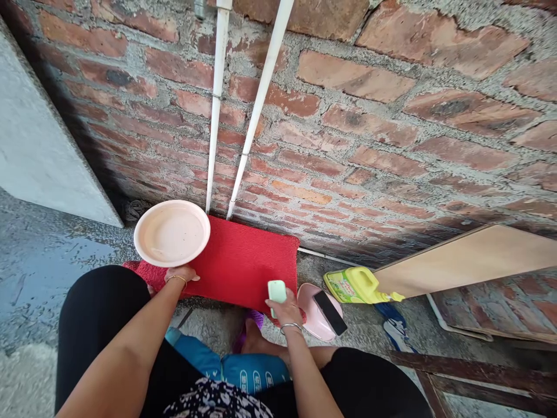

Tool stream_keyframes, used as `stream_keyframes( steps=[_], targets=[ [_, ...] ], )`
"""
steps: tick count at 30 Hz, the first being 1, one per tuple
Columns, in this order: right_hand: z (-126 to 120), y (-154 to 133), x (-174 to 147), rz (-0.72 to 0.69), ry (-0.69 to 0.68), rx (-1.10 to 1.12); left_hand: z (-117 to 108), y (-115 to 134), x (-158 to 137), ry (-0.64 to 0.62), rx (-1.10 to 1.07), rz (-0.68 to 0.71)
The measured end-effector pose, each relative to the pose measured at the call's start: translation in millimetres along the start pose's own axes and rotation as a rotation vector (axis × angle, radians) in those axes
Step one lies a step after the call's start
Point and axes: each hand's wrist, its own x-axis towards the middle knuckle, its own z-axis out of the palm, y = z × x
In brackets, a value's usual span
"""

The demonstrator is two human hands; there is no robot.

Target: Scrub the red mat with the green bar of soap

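Observation:
My left hand (pixel 181 273) grips the near rim of a pale pink basin (pixel 145 255), with part of the fingers hidden beneath it. The basin is at the left end of a red cloth-like mat (pixel 248 261), and a few dark specks show inside it. In my right hand (pixel 288 312) is a pale green rounded block (pixel 277 290), which may be a bar of soap or the back of a brush. That hand is over the mat's right near corner. Beside it, a dark phone (pixel 331 313) lies across a pink lid or dish (pixel 311 325).
A yellow jug (pixel 352 284) lies by a leaning wooden board (pixel 470 255) on the right. White pipes (pixel 250 128) run down the brick wall (pixel 348 133). At left stands a grey slab (pixel 47 128) over wet floor (pixel 73 244). A wooden frame (pixel 470 371) is at lower right.

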Motion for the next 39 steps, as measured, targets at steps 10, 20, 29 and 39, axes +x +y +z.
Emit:
stream_keyframes(
  steps=[10,20,29,39],
  targets=[
    [-17.3,-1.8,-9.9,0.068,-0.106,-0.098,-5.7,5.4,-3.2,-0.079,0.041,-0.029],
    [21.8,-72.8,-67.9,-0.594,-0.227,-0.257,-7.9,5.7,-8.3,-0.055,-0.006,-0.002],
    [22.4,-52.7,-60.6,-0.890,-0.334,-0.574,-9.6,7.3,-9.5,-0.067,-0.017,-0.028],
    [-22.7,19.1,-22.6,-0.467,-0.263,-0.598,-9.9,8.7,-17.8,-0.012,-0.063,-0.049]
  ],
)
